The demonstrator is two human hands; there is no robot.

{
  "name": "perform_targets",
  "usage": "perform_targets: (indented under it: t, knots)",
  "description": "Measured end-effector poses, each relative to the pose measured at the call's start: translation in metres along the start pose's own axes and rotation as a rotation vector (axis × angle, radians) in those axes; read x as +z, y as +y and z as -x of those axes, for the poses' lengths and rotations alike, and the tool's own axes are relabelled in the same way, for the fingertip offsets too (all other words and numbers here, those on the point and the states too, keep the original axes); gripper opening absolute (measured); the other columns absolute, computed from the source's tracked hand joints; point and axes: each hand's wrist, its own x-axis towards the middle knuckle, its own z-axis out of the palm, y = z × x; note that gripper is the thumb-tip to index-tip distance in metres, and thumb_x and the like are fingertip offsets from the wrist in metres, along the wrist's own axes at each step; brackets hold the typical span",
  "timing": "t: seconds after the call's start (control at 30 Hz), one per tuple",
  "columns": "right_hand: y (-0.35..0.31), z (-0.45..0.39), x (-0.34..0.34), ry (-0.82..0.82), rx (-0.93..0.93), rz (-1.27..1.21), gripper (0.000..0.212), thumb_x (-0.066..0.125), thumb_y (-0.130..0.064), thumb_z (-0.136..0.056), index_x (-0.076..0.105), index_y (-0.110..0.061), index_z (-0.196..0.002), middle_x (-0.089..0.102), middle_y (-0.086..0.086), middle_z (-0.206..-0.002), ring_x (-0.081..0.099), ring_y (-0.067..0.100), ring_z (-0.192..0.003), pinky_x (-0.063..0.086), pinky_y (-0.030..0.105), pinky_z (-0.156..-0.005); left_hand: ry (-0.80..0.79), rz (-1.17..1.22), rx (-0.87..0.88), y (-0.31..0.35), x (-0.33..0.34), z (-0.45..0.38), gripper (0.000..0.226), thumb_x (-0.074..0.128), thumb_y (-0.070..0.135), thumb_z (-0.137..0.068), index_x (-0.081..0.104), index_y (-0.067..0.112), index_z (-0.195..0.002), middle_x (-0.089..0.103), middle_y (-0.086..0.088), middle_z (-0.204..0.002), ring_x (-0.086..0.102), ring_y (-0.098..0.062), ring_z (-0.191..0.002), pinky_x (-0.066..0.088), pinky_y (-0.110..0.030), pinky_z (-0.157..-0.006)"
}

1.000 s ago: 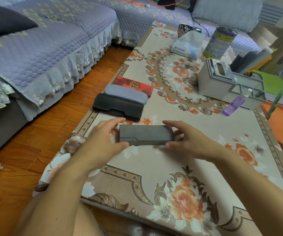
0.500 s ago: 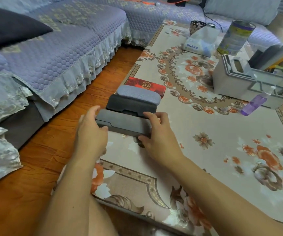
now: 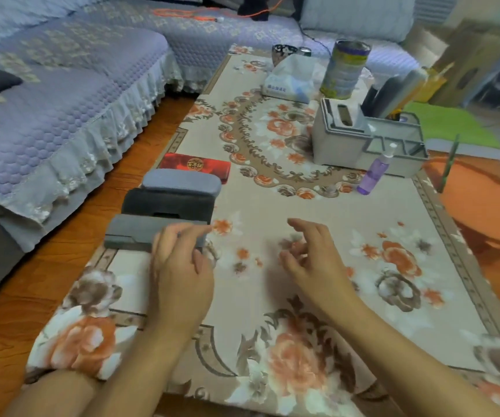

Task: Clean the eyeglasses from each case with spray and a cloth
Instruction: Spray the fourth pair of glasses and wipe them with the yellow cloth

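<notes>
Cases [image 3: 155, 234] sit stacked in a row at table's [image 3: 318, 236] left edge, all closed. Your left hand [image 3: 179, 275] and right hand [image 3: 312, 257] hover relaxed, empty. Next: likely open one; spray [image 3: 373, 173] stands far right.

Two bare forearms, no sleeves, left hand [image 3: 179, 275] and right hand [image 3: 312, 260] without rings or gloves

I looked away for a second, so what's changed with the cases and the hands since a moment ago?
The flat grey glasses case was carried left and set at the table edge, in front of the other dark cases. Both hands let go: the left hand hovers by it, the right hand is clear. The purple spray bottle stayed put.
</notes>
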Motion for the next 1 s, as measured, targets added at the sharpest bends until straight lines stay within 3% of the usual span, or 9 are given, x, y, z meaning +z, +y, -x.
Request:
perform_targets:
  t: [0.1,0.2,0.27,0.37,0.5,0.7,0.8,0.9,1.0]
  knots:
    - [0.048,-0.008,-0.047,0.16,0.226,-0.065,0.046,0.062,-0.016,-0.096,0.051,-0.022,-0.14,0.051,0.0,-0.132,0.062,0.012,-0.096,0.052,0.032,-0.09,-0.345,-0.02,0.144,0.039,0.06,-0.009,0.039,0.052,0.007,-0.096,0.06,0.026,-0.13,0.048,0.01,-0.13,0.038,-0.007,-0.126,0.034,-0.025,-0.108]
    - [0.087,-0.031,-0.074,0.27,0.379,-0.141,0.047,0.06,-0.016,-0.094,0.05,-0.021,-0.14,0.053,-0.001,-0.131,0.062,0.019,-0.102,0.054,0.041,-0.09,-0.449,-0.253,0.179,0.067,0.126,-0.047,0.045,0.049,0.028,-0.1,0.045,0.025,-0.145,0.044,0.001,-0.143,0.035,-0.021,-0.135,0.035,-0.038,-0.111]
    - [0.11,-0.051,-0.088,0.315,0.41,-0.166,0.052,0.06,-0.017,-0.09,0.049,-0.02,-0.14,0.053,0.002,-0.134,0.063,0.023,-0.1,0.055,0.044,-0.089,-0.44,-0.436,0.142,0.073,0.155,-0.064,0.045,0.045,0.031,-0.101,0.044,0.022,-0.145,0.046,-0.004,-0.143,0.037,-0.027,-0.133,0.036,-0.042,-0.108]
    - [0.133,-0.092,-0.111,0.335,0.431,-0.136,0.062,0.064,-0.014,-0.089,0.041,-0.015,-0.147,0.046,0.01,-0.142,0.056,0.022,-0.108,0.049,0.037,-0.093,-0.405,-0.54,0.103,0.065,0.172,-0.058,0.04,0.038,0.025,-0.101,0.05,0.019,-0.139,0.048,-0.004,-0.139,0.04,-0.026,-0.128,0.036,-0.041,-0.107]
    - [0.145,-0.159,-0.121,0.267,0.387,-0.181,0.083,0.079,-0.031,-0.082,0.036,-0.019,-0.152,0.043,0.011,-0.147,0.058,0.029,-0.12,0.048,0.049,-0.105,-0.348,-0.531,0.132,0.058,0.179,-0.061,0.039,0.041,0.022,-0.1,0.054,0.021,-0.136,0.05,-0.001,-0.135,0.041,-0.023,-0.126,0.037,-0.041,-0.106]
    - [0.152,-0.187,-0.106,0.369,0.412,-0.247,0.031,0.069,-0.03,-0.092,0.059,-0.02,-0.119,0.062,0.008,-0.117,0.063,0.025,-0.099,0.053,0.04,-0.092,-0.296,-0.472,0.14,0.057,0.182,-0.061,0.031,0.044,0.026,-0.101,0.06,0.021,-0.127,0.053,0.0,-0.128,0.043,-0.021,-0.121,0.037,-0.042,-0.104]
    - [0.146,-0.167,-0.111,0.374,0.41,-0.24,0.025,0.068,-0.026,-0.092,0.061,-0.018,-0.114,0.062,0.01,-0.113,0.061,0.024,-0.093,0.047,0.034,-0.081,-0.321,-0.468,0.128,0.058,0.181,-0.061,0.034,0.043,0.031,-0.1,0.059,0.021,-0.128,0.053,0.001,-0.128,0.042,-0.02,-0.123,0.035,-0.042,-0.107]
    - [0.119,-0.122,-0.118,0.269,0.329,-0.298,0.023,0.072,-0.023,-0.089,0.064,-0.024,-0.111,0.064,0.006,-0.109,0.063,0.021,-0.092,0.052,0.037,-0.083,-0.338,-0.386,0.131,0.065,0.178,-0.06,0.046,0.048,0.035,-0.095,0.053,0.019,-0.137,0.052,0.001,-0.135,0.041,-0.019,-0.129,0.036,-0.042,-0.111]
    - [0.078,-0.068,-0.118,0.122,0.287,-0.395,0.018,0.074,-0.018,-0.086,0.065,-0.032,-0.094,0.071,0.004,-0.099,0.068,0.023,-0.088,0.057,0.041,-0.082,-0.423,-0.192,0.275,0.074,0.162,-0.052,0.058,0.048,0.038,-0.085,0.049,0.021,-0.141,0.05,0.003,-0.137,0.041,-0.015,-0.13,0.039,-0.042,-0.111]
